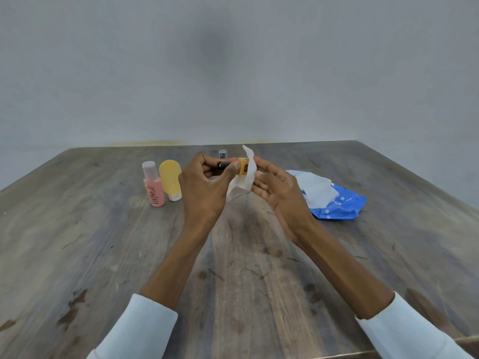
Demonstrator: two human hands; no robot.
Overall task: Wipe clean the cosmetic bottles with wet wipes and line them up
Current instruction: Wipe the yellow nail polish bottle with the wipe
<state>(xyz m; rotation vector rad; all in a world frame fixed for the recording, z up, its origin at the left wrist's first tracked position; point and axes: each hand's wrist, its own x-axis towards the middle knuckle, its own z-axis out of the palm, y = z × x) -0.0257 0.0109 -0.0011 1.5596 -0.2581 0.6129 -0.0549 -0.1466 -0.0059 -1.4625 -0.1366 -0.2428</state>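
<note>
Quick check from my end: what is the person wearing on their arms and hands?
Both hands, the left hand and right hand, are bare: no gloves, rings or watch visible. Each arm wears a white long sleeve pushed up toward the elbow, forearms uncovered.

My tabletop (108,255): scuffed grey wood. Pink bottle (154,187) upright on it, yellow tube (171,180) just right of it, small clear-capped bottle (223,154) farther right, blue wipes pack (337,203) far right.

Two bare forearms reach out from pale, light-blue long sleeves (145,325), pushed back above the wrists; the cuffs (404,325) are softly ribbed, plain and unmarked.
</note>
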